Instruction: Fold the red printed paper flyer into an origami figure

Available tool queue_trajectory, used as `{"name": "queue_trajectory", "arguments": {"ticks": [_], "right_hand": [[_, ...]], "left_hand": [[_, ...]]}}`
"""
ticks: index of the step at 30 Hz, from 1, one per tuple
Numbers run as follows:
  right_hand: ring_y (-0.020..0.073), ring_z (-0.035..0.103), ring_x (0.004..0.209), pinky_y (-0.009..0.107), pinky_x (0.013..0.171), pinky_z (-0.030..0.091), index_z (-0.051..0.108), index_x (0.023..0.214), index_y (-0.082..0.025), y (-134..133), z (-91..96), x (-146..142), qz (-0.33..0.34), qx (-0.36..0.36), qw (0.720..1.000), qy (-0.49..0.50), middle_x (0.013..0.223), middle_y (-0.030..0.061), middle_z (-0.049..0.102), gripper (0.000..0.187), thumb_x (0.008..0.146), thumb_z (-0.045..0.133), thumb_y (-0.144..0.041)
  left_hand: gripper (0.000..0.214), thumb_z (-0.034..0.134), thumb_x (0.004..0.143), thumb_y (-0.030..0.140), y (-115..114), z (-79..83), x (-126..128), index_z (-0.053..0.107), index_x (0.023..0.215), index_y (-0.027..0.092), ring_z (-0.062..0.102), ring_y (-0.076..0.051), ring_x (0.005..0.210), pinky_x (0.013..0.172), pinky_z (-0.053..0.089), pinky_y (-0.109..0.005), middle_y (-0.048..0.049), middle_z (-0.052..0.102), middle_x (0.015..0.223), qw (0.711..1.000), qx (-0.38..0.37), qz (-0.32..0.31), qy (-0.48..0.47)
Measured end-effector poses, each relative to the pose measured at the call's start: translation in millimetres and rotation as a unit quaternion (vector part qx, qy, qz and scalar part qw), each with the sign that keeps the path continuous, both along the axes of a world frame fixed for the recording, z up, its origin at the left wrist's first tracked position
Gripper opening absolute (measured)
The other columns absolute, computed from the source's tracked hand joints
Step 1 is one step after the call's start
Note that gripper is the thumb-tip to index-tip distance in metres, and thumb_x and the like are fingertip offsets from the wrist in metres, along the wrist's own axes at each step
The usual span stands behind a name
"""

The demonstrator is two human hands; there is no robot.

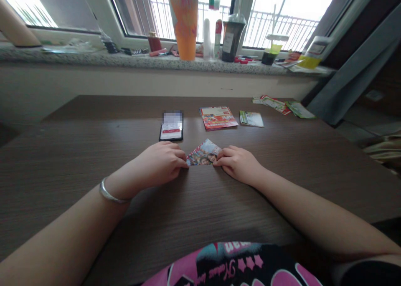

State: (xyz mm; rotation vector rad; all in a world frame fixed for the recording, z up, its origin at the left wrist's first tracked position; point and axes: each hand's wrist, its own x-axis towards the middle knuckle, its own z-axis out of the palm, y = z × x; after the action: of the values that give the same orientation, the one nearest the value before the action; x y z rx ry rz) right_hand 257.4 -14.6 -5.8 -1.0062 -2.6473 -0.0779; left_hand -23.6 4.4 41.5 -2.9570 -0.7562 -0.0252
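Observation:
A small piece of colourful printed paper, folded into a triangle, lies flat on the brown wooden table in front of me. My left hand presses its left corner with curled fingers. My right hand pinches down its right corner, fingers bent together. Both hands rest on the tabletop, and a silver bangle circles my left wrist.
A black phone lies just beyond the paper. Farther back are a red leaflet, a green leaflet and more leaflets at the right. The windowsill holds an orange cup, bottles and drink cups.

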Motion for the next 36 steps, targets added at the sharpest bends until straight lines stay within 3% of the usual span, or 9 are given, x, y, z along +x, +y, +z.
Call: {"name": "queue_trajectory", "arguments": {"ticks": [16,24,31,36], "right_hand": [[0.0173,0.056,0.088,0.03,0.076,0.044,0.073,0.097,-0.026,0,-1.9,2,-0.003,-0.008,1.0,0.015,0.102,0.0042,0.068,0.023,0.089,0.054,-0.017],[0.0176,0.056,0.09,0.03,0.077,0.044,0.073,0.099,-0.026,0,-2.7,4,-0.006,-0.015,1.0,0.014,0.103,0.0032,0.068,0.024,0.088,0.053,-0.016],[0.0177,0.057,0.09,0.03,0.077,0.044,0.073,0.098,-0.027,-1,-1.5,3,-0.009,-0.011,1.0,0.013,0.102,0.004,0.068,0.024,0.09,0.052,-0.018],[0.0186,0.055,0.091,0.031,0.079,0.045,0.071,0.1,-0.025,-1,0.3,3,-0.004,0.009,1.0,-0.005,0.103,0.0053,0.067,0.024,0.091,0.05,-0.019]], "left_hand": [[0.034,0.054,0.075,0.007,10,-0.8,-19,0.076,0.087,0.03,0.064,-0.016,0.08,0.078,0.048,-0.026,0.0025,0.072,0.083,0.997,-0.067,0.029,-0.001],[0.038,0.054,0.074,0.006,7,7.3,-18,0.076,0.09,0.032,0.065,-0.016,0.082,0.078,0.05,-0.026,0.0026,0.072,0.09,0.994,-0.075,0.073,0.032],[0.028,0.052,0.075,0.01,13,4.1,-29,0.074,0.076,0.027,0.065,-0.015,0.077,0.076,0.05,-0.025,0.0017,0.072,0.086,0.992,-0.105,0.07,0.007],[0.021,0.05,0.081,0.015,9,-2.2,-16,0.07,0.082,0.021,0.063,-0.016,0.074,0.072,0.051,-0.027,-0.0026,0.067,0.083,0.995,-0.052,0.083,-0.009]]}}
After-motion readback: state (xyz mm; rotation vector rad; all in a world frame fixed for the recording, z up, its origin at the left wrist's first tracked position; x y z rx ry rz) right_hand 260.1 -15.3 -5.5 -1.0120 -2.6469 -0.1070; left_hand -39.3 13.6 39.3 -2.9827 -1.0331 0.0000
